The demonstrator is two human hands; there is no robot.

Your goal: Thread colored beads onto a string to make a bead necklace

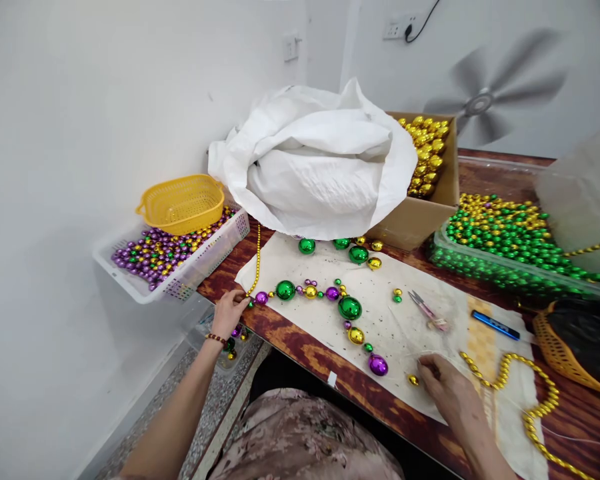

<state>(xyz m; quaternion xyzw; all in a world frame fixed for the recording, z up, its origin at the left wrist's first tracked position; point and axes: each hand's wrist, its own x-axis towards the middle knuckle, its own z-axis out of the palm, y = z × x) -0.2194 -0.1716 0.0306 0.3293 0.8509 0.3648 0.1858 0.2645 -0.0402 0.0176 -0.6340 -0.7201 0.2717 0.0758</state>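
While the left hand (230, 312) pinches the near end of the mixed bead strand (285, 290), with its fingers closed around it left of centre, the row runs rightward over the pale cloth (310, 333) and bends down to a big purple ball (379, 365) in the lower middle. And that's a fair stretch laid out already: purple, green and gold, large balls spaced by little ones, apparently joined as one piece.

Over to the lower right, the right hand (447, 383) has its thumb and fingers drawn close together near the cloth; whether a fine thread sits between them, I can't tell. Just beside the fingertips, a gold bead (413, 380) lies apart from the purple ball, so that one looks not yet joined.

More sits outside the row, too! A small loose pair (397, 295) lies right of centre, and large green and gold balls (359, 255) wait by the white bag (325, 167) in the upper middle. A thin gold strand (259, 257) climbs from near the left hand towards that bag, while a longer gold chain (533, 417) curls at lower right. The scissors (427, 310) lie right of centre, out of both hands, on the cloth-covered tabletop (300, 350).
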